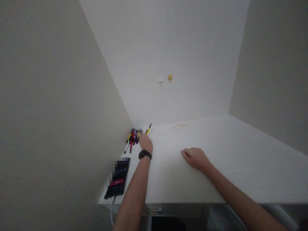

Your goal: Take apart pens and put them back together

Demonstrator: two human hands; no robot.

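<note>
Pale walls [170,45] enclosed a white desk [231,144] across the lower half of the frame. Left of center, pens [133,138] lay heaped in the far corner, the left hand [145,143] right beside them, its fingers too hidden to tell whether they gripped one. Right of center, the right hand [196,158] rested on the desk, fingers curled together. A phone [122,178] lay at lower left.

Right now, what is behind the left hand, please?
Past the left hand, at least one yellow pen with a dark end sticks out, slanting toward the back wall. Its near end is covered by the hand, so I cannot tell whether it is gripped.
</note>
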